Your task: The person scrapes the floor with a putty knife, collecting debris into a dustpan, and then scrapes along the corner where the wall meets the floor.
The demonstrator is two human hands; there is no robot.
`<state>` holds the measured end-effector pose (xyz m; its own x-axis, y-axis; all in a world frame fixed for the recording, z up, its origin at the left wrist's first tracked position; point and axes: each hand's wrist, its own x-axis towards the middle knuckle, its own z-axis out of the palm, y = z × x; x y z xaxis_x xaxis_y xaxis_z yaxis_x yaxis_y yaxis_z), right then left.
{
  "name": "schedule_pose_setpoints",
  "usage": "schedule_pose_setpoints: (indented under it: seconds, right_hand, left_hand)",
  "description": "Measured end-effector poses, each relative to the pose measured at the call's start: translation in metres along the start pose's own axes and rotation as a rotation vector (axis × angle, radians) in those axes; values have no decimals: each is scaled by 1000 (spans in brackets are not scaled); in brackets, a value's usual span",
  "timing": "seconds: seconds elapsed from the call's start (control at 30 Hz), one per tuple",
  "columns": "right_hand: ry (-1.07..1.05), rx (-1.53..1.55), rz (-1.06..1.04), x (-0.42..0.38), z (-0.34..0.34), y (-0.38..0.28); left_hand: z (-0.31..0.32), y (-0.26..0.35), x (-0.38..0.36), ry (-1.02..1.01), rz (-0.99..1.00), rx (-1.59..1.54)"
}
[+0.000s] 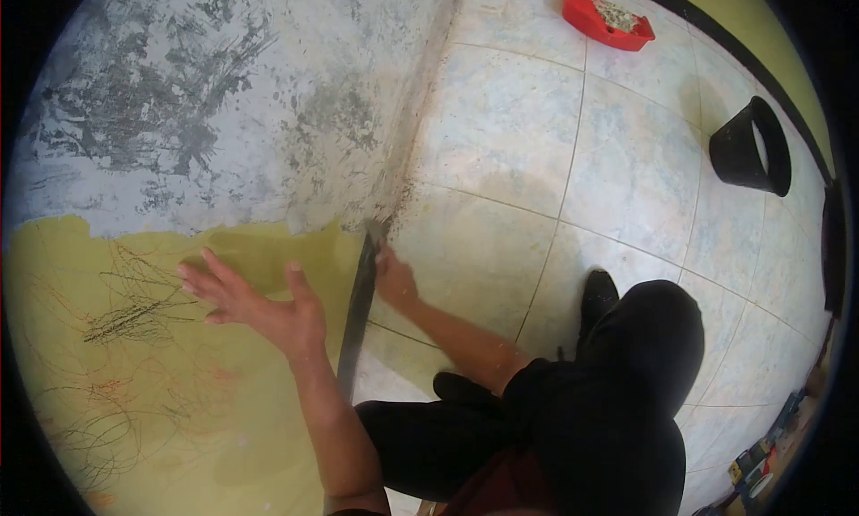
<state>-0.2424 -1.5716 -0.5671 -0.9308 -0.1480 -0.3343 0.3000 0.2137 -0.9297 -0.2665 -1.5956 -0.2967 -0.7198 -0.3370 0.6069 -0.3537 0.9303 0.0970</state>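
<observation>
My left hand [268, 312] is spread open in front of the yellow painted wall [197, 409], its fingers pointing left over pen scribbles. My right hand [395, 279] is closed around a scraper [377, 231], whose blade is at the top end of the black baseboard [360, 306]. Most of the scraper's handle is hidden inside the fist. Above both hands the wall is stripped to a patchy grey and white surface [242, 158], with a ragged edge along the yellow paint. Brown crumbs lie where this bare part meets the floor.
White marbled tiles [501, 131] cover the floor. A red tray [608, 24] holding pale debris lies near the far wall. To the right, a black bucket [738, 149] rests on its side. Several small items [761, 467] line the lower right edge. My bent knees are below.
</observation>
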Motion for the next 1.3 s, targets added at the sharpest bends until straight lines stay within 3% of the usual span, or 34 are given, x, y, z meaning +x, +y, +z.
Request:
schedule_pose_setpoints:
  seconds: [0.17,0.23,0.37,0.47,0.53,0.57,0.6,0.63,0.67,0.7,0.73,0.77,0.83,0.87,0.9,0.93,0.97,1.0,1.03,1.07,1.1,1.13,1.2,1.3]
  right_hand:
    - [-45,77,13,-15,-7,-3]
    - [-92,-9,-76,-9,-19,3]
    - [-230,-201,-221,9,-61,-9]
    - [-446,-225,-682,125,-45,105]
    - [-699,-616,-250,143,-122,-1]
    - [-844,-849,-75,150,-164,-61]
    - [-830,-1208,-133,168,-186,-100]
    - [-673,-1370,-327,176,-212,-131]
    - [-431,-1420,-342,219,-227,-119]
    - [-222,-1299,-327,206,-249,-154]
    - [-20,-1169,-312,183,-268,-193]
    - [-15,-1178,-315,179,-273,-197]
    - [282,-833,-300,173,-293,-189]
    - [258,-845,-114,197,-292,-152]
    - [198,-998,-75,195,-296,-125]
    - [126,-1092,-285,186,-304,-96]
    - [173,-1161,-159,201,-294,-71]
    - [277,-1000,-50,231,-275,-40]
    - [415,-997,-33,238,-253,-39]
    - [500,-971,-153,314,-211,28]
    - [374,-947,-26,290,-206,-14]
    - [282,-920,20,280,-195,-39]
    - [170,-882,41,276,-153,-55]
    - [83,-859,58,267,-107,-62]
  left_hand:
    - [-4,3,2,8,-34,5]
    - [-5,10,1,23,-62,-10]
    - [8,22,1,-34,132,-403]
    - [30,40,-13,-308,116,-600]
    - [55,42,-30,-377,101,-616]
    - [71,38,-42,-531,47,-603]
    - [78,36,-46,-684,-3,-591]
    - [78,35,-43,-669,-6,-608]
    - [78,30,-39,-905,13,-498]
    - [79,22,-36,-1142,33,-378]
    - [89,12,-36,-1210,111,-294]
    - [103,-1,-37,-1278,195,-203]
    - [132,-24,-43,-1313,273,-160]
    - [146,-40,-59,-1158,319,-204]
    - [144,-42,-66,-1145,265,-219]
    - [125,-29,-67,-1240,126,-239]
    - [118,-27,-79,-1288,81,-332]
    - [161,-70,-111,-1391,239,-268]
    - [151,-62,-109,-1563,308,-163]
    - [140,-52,-100,-1716,358,-44]
    - [151,-55,-106,-1753,403,-20]
    - [164,-69,-110,-1647,284,-199]
    - [156,-69,-112,-1547,116,-340]
    - [122,-41,-91,-1456,44,-392]
